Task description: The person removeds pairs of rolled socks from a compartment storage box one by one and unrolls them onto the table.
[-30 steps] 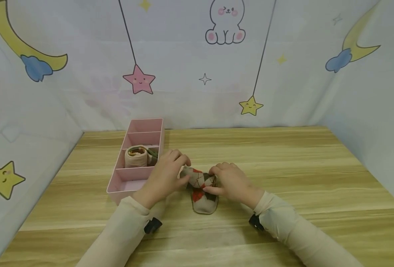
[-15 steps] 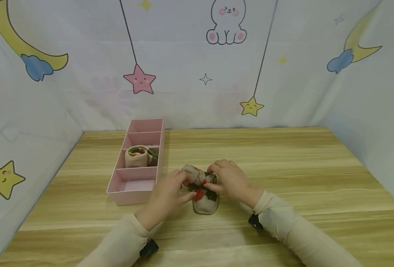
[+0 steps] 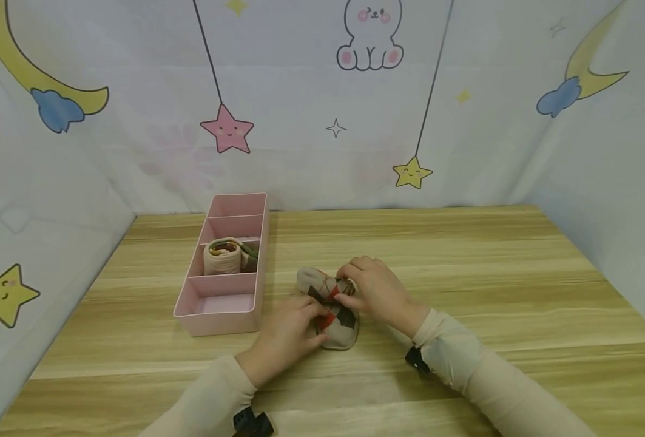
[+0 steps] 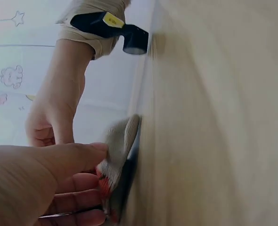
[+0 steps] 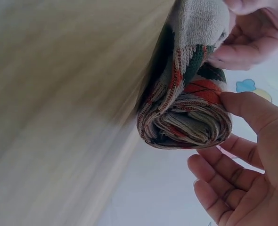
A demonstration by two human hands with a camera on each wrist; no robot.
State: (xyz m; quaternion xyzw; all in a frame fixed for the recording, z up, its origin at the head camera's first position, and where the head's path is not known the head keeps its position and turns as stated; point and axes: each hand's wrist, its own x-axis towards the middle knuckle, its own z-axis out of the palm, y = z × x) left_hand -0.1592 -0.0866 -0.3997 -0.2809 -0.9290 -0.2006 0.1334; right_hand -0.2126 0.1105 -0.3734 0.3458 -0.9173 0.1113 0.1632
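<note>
A beige argyle sock with red and dark diamonds lies in front of me, its far part wound into a roll and its near end flat. Spiral layers of the sock show in the right wrist view. My right hand holds the roll at its right side, thumb on the near face and fingers behind. At the flat part's left side is my left hand, its thumb and fingertips gripping the sock's edge. The left palm partly hides the sock in the left wrist view.
A pink divided box stands left of the hands. One compartment holds another rolled sock, beige with green and brown. Wood-grain table extends around, bounded by a printed curtain at the back and sides.
My left hand has left the roll's left end and come nearer and rightward to the sock's flat part. The right hand stays on the roll, shifted very slightly away.
</note>
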